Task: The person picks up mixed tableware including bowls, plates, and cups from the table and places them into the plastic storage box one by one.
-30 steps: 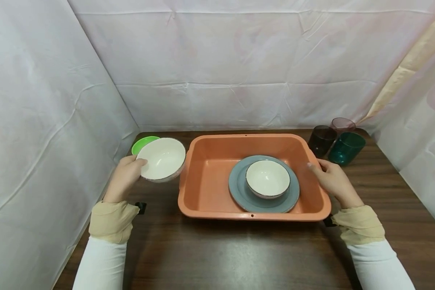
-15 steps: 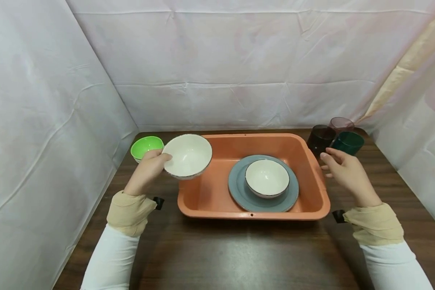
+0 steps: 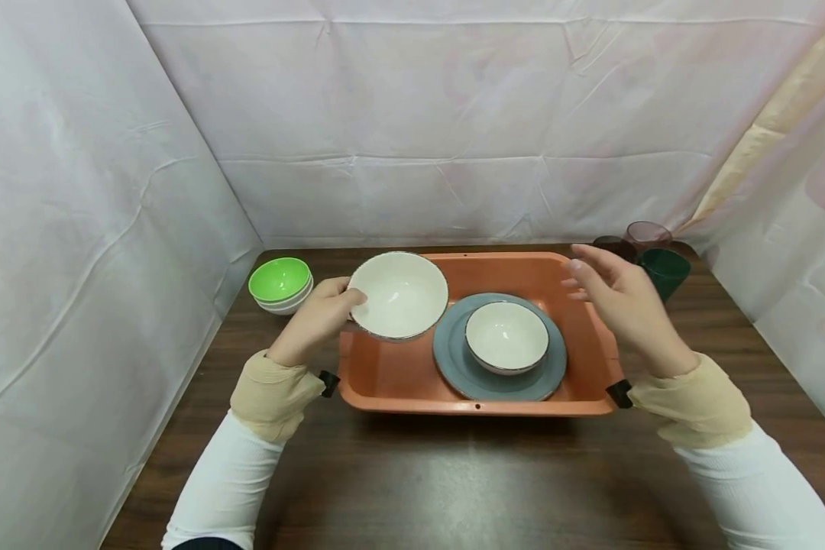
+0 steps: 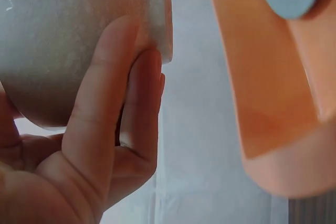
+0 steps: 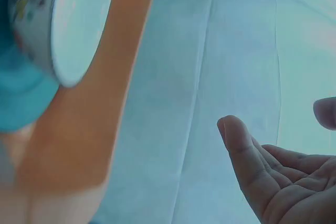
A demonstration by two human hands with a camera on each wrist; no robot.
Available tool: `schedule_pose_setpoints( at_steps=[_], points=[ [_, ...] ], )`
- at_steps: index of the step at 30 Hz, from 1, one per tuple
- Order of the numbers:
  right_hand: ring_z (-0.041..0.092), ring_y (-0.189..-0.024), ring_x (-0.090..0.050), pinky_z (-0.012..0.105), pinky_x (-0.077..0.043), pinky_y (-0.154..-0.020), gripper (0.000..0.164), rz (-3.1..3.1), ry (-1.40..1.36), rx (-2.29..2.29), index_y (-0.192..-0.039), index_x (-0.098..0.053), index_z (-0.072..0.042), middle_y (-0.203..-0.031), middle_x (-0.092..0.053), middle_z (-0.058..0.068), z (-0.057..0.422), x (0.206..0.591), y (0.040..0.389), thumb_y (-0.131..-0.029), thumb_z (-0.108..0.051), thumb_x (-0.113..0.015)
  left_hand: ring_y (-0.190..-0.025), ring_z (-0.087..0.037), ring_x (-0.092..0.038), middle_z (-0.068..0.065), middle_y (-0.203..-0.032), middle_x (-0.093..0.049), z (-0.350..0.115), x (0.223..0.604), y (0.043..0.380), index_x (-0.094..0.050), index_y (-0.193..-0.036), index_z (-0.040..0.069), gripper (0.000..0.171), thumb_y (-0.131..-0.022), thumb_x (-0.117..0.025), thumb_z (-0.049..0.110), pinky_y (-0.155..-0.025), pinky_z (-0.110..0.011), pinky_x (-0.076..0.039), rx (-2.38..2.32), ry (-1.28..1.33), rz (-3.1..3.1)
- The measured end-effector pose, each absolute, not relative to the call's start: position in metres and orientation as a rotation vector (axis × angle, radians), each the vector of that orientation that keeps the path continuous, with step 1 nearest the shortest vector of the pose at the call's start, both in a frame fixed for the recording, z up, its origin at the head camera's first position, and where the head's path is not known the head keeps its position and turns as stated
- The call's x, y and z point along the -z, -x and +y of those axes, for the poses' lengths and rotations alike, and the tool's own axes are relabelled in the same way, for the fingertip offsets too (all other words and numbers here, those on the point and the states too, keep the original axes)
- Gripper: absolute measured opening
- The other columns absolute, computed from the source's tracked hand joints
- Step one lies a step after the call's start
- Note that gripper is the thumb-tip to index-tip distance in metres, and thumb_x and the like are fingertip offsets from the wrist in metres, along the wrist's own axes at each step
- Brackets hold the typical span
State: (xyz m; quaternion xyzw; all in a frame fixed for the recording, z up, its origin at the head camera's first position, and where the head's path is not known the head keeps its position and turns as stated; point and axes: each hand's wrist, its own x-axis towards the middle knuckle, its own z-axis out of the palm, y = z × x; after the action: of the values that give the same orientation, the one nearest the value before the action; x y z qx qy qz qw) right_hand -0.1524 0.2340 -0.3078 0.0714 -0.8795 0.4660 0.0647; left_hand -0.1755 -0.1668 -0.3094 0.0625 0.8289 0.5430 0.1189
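Note:
My left hand (image 3: 321, 317) grips a white bowl (image 3: 400, 296) by its left side, thumb over the rim and fingers beneath, above the left half of an orange basin (image 3: 392, 378). In the left wrist view the fingers lie along the outside of the held bowl (image 4: 68, 40). My right hand (image 3: 622, 305) hovers over the basin's right wall, fingers spread and holding nothing. Inside the basin a smaller white bowl (image 3: 507, 338) sits on a grey-blue plate (image 3: 454, 344). The right wrist view shows that bowl's patterned outside (image 5: 34, 14).
A green bowl (image 3: 279, 279) is stacked on white bowls (image 3: 287, 305) at the back left. Behind my right hand stand a teal cup (image 3: 665, 269), a dark cup (image 3: 615, 246) and a pinkish clear cup (image 3: 649, 233). White cloth (image 3: 412, 137) walls the table.
My left hand has carried the white bowl rightward from beside the basin to over it, uncovering the green bowl. My right hand has let go of the basin's right edge and risen.

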Motion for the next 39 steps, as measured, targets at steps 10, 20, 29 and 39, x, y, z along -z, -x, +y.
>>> schedule_pose_setpoints(
  at_steps=[10,20,29,39],
  points=[
    [0.03,-0.108,-0.076,0.036,-0.062,-0.094,0.06,-2.687,-0.362,-1.535,-0.159,-0.045,-0.007,-0.139,-0.069,0.02,0.178,0.304,0.168,-0.111,-0.042,-0.051,-0.099,-0.016,-0.069,-0.02,-0.117,-0.074,-0.145,0.307,0.176,-0.061,-0.135,-0.01,0.046,-0.099,-0.044,0.012,-0.085,-0.027,-0.059,-1.585,-0.232,2.348],
    [0.026,-0.096,-0.073,0.045,-0.061,-0.089,0.056,-2.839,-0.53,-1.573,-0.154,-0.052,-0.004,-0.145,-0.063,0.017,0.136,0.315,0.183,-0.11,-0.039,-0.055,-0.087,-0.011,-0.068,-0.012,-0.1,-0.077,-0.135,0.314,0.176,-0.066,-0.125,-0.007,0.038,-0.106,-0.042,0.016,-0.086,-0.029,-0.058,-1.566,-0.366,2.351],
    [0.016,-0.066,-0.052,0.028,-0.043,-0.059,0.026,-2.905,-0.645,-1.404,-0.12,-0.071,0.001,-0.089,-0.071,0.01,0.127,0.317,0.192,-0.106,-0.015,-0.056,-0.089,-0.014,-0.068,-0.017,-0.108,-0.076,-0.13,0.313,0.175,-0.063,-0.132,-0.008,0.041,-0.106,-0.042,0.016,-0.084,-0.029,-0.06,-1.536,-0.363,2.351],
    [0.013,-0.07,-0.059,0.026,-0.048,-0.062,0.027,-2.88,-0.716,-1.308,-0.115,-0.073,0.004,-0.094,-0.075,0.013,0.129,0.315,0.196,-0.104,-0.009,-0.052,-0.097,-0.018,-0.071,-0.02,-0.118,-0.073,-0.13,0.314,0.175,-0.056,-0.14,-0.008,0.044,-0.108,-0.045,0.02,-0.09,-0.035,-0.063,-1.568,-0.378,2.292]
  ],
)
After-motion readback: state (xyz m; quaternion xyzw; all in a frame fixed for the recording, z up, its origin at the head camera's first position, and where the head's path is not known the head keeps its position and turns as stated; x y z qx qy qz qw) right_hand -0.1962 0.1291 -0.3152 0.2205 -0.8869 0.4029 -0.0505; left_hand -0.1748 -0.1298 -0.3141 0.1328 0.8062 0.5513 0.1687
